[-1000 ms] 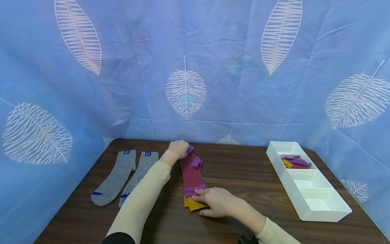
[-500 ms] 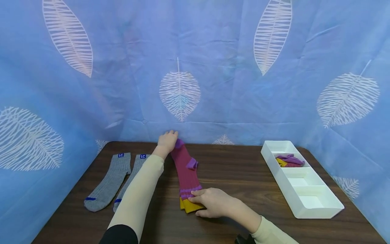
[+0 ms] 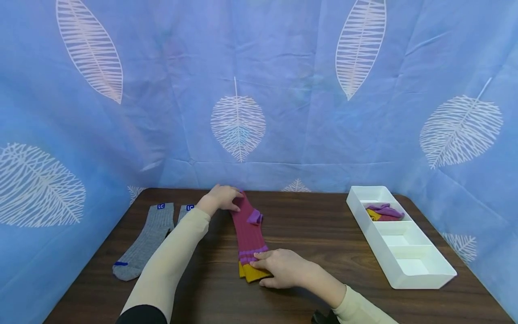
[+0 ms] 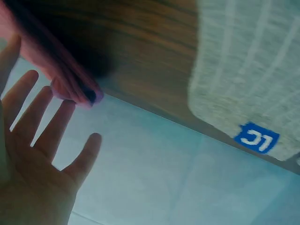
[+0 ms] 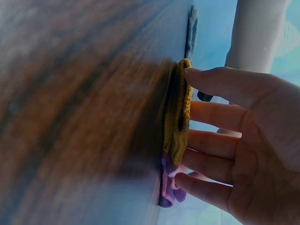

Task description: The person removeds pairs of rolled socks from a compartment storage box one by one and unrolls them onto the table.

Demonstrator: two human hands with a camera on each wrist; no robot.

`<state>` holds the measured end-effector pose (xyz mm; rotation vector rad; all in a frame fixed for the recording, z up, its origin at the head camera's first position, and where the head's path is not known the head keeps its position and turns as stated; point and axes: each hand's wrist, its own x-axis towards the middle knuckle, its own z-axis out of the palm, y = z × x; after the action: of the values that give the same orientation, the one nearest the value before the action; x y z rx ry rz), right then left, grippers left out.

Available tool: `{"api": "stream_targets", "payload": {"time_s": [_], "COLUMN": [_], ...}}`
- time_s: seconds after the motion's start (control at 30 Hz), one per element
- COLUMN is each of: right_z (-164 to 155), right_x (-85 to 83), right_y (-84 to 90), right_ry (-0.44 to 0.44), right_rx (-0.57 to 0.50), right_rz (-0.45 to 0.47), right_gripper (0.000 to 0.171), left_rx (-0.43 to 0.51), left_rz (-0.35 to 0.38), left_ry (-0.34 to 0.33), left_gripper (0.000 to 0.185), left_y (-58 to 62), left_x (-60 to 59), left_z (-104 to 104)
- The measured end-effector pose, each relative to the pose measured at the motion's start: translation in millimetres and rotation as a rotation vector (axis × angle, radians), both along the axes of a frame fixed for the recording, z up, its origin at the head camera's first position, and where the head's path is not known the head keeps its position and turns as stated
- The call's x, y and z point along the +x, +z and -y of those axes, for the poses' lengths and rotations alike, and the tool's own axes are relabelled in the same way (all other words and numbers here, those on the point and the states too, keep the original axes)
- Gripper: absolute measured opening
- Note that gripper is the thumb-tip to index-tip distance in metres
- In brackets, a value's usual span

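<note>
dark wood table (image 3: 323, 234), two grey socks (image 3: 149, 238), one maroon sock (image 3: 248, 234), two hands (image 3: 283, 267)

A dark wood table (image 3: 315, 234) is carrying everything, its grain running left to right. Two grey socks (image 3: 150, 237) are lying side by side at the left — each bearing a blue tag at the far end. A maroon sock pair (image 3: 250, 234) is lying near the middle, stretching from the far edge toward the near side, its mustard end nearest. A white tray (image 3: 425, 279) is sitting at the right, running front to back — three compartments, the farthest holding folded socks (image 3: 384, 212).
</note>
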<state>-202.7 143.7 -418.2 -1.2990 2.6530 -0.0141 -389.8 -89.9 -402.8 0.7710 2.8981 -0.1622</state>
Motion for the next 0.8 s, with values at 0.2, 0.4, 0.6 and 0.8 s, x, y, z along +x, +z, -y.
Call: {"api": "stream_targets", "payload": {"time_s": [0.2,0.4,0.6,0.8], "right_z": [2,3,-2,-10], "right_x": [1.3,3.8,6.8,0.4], "right_y": [1.2,4.6,8.1,7.8], "right_ry": [0.011,-0.016,-0.131,-0.321], "right_rx": [-0.006,0.001,-0.021,0.048], "right_rz": [0.001,-0.023,-0.052,-0.129], "right_gripper": [0.049,0.048,0.048,0.062], "left_rx": [-0.047,-0.129,-0.162,-0.091], "left_rz": [0.096,0.156,0.140,0.135], "left_ry": [0.095,0.175,0.205,0.305], "left_gripper": [0.064,0.070,0.072,0.071], "left_y": [-5.0,-3.5,-8.3,-12.4], "left_x": [9.7,23.2,34.3,48.3], "left_z": [7,3,-4,-16]}}
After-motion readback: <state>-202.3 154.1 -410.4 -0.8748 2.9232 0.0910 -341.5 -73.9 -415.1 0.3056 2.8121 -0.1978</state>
